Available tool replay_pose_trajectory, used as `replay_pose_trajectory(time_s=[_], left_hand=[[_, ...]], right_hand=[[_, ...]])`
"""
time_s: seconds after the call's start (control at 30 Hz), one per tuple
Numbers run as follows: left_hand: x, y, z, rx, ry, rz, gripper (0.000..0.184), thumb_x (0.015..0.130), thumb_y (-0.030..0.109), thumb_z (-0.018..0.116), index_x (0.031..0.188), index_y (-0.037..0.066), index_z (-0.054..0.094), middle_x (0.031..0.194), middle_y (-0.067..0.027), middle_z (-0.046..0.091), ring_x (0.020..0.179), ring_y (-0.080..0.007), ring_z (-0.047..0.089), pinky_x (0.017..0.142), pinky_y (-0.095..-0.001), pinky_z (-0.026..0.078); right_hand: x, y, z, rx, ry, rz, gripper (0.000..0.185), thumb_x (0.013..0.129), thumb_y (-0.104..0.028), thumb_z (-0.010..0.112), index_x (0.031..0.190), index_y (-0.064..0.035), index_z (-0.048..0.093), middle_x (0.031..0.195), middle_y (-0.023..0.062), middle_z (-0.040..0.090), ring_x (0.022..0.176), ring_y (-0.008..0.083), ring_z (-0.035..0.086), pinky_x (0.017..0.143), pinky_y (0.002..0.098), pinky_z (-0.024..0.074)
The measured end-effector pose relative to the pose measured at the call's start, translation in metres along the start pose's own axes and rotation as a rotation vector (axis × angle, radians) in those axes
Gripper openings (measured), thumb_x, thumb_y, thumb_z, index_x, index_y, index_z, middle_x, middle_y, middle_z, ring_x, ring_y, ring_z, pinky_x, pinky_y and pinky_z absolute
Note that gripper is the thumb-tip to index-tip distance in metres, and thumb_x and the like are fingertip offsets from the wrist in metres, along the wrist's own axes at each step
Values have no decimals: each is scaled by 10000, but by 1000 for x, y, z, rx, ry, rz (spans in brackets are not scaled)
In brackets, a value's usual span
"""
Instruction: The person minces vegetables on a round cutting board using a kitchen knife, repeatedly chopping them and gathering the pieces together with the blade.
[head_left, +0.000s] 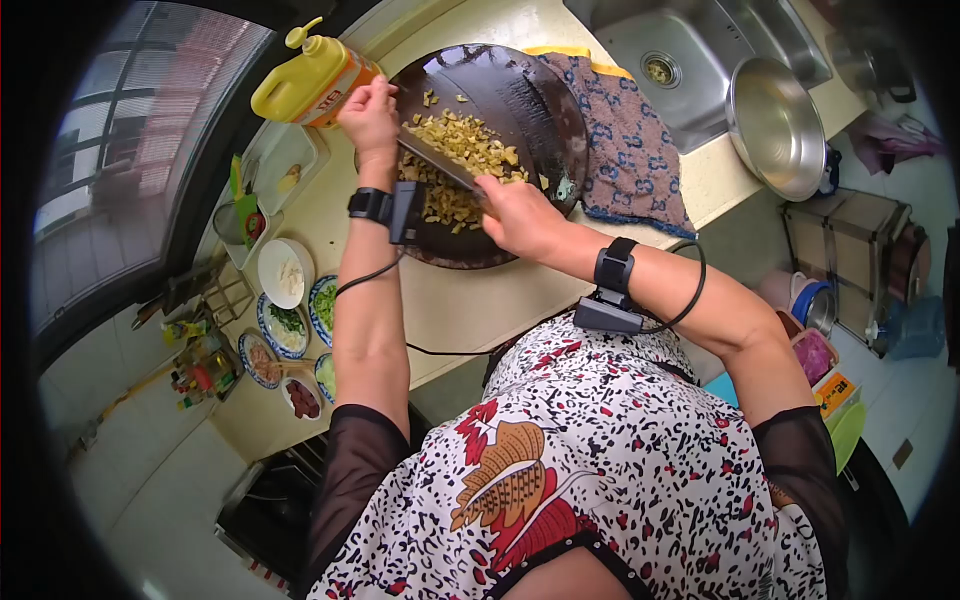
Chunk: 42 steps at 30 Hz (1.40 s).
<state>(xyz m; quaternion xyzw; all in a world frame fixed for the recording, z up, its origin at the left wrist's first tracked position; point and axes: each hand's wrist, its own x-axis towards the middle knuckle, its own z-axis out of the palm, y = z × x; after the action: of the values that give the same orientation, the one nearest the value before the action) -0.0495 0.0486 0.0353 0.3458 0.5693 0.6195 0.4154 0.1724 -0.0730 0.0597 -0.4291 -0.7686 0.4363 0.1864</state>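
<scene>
My right hand (522, 217) is wrapped round the handle end of a cleaver (437, 160), its blade slanting up and left across a heap of chopped yellow-green pieces (465, 140), perhaps pickled vegetable. The pieces lie on a round dark chopping board (530, 95), on both sides of the blade. My left hand (370, 115) is closed near the blade's far end, at the board's left edge. Whether it touches the blade or holds anything is hidden. Just behind it stands a yellow pump bottle (305, 85).
A patterned cloth (625, 140) lies right of the board, beside a steel sink (690, 90) and a metal basin (775, 125). To the left are a clear tray (300, 160), a white bowl (286, 273) and several small dishes of cut food, including a plate of greens (285, 325).
</scene>
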Motion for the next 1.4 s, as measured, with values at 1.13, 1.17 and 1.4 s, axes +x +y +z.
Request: replay_pose_trajectory(time_s=[1.13, 1.17, 1.4], left_hand=[[-7, -13, -41, 19, 76, -145, 272, 906, 203, 652, 714, 15, 603, 516, 41, 449, 368, -41, 336, 346, -205, 253], [-12, -14, -40, 19, 92, -107, 274, 904, 194, 653, 704, 14, 602, 519, 37, 462, 380, -41, 352, 361, -201, 254], [-25, 11, -40, 9, 131, -2, 272, 905, 189, 649, 701, 15, 601, 526, 32, 482, 392, -38, 380, 364, -199, 256]], right_hand=[[15, -22, 14, -178, -72, -37, 234, 755, 2, 547, 962, 72, 465, 727, 266, 596, 735, 442, 609, 665, 496, 488], [11, -5, 20, -145, -29, -85, 274, 757, -7, 562, 996, 68, 453, 725, 251, 600, 729, 441, 610, 659, 492, 489], [5, -16, 12, -109, -100, -76, 220, 758, -17, 568, 935, 68, 468, 739, 279, 607, 756, 445, 623, 687, 512, 494]])
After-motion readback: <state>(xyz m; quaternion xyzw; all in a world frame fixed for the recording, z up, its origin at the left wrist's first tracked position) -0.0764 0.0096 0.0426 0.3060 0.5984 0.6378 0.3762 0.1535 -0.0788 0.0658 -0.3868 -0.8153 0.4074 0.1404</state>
